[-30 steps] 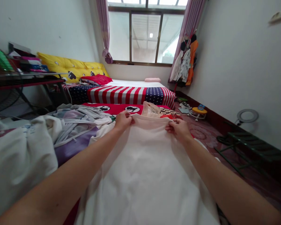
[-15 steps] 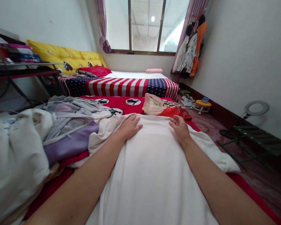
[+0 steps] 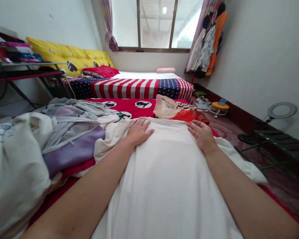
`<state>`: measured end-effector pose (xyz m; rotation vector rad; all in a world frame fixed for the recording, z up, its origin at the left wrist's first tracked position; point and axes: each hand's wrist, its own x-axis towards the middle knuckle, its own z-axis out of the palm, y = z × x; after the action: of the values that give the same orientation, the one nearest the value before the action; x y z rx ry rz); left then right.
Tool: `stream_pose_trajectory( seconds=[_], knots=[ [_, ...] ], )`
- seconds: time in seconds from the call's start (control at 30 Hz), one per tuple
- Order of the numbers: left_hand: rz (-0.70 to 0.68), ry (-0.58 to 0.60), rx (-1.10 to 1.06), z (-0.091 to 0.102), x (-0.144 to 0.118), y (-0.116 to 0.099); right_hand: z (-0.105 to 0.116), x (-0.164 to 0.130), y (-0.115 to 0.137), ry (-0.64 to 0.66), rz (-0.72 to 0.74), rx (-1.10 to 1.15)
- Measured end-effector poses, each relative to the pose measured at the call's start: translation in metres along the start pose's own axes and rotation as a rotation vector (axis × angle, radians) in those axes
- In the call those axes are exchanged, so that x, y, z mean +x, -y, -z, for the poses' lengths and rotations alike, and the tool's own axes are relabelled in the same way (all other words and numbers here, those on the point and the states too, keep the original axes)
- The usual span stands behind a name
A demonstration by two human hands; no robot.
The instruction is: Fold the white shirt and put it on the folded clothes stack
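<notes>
While spread, white garment (image 3: 169, 172) underlies both hands.

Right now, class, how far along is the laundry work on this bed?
Done: the white shirt lies spread flat on the red bedcover. In hand: the left hand and right hand rest open, palms down, near its far edge. Left: the shirt shows no fold yet, and the clothes pile to the left and the red garment beyond remain unsorted.
</notes>
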<state>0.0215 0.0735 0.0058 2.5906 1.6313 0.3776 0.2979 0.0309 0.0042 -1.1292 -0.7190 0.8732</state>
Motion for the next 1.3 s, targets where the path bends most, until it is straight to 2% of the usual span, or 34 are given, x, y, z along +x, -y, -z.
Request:
stream_pose_trajectory(
  seconds=[0.97,1.3],
  knots=[
    [-0.010,0.035,0.062,0.0030,0.0005,0.0002,-0.0076,-0.0078,0.0044,-0.036,-0.004,0.018],
    [-0.029,0.012,0.051,0.0016,0.0006,0.0016,-0.0094,-0.0081,0.0042,-0.046,-0.001,0.006]
  ],
)
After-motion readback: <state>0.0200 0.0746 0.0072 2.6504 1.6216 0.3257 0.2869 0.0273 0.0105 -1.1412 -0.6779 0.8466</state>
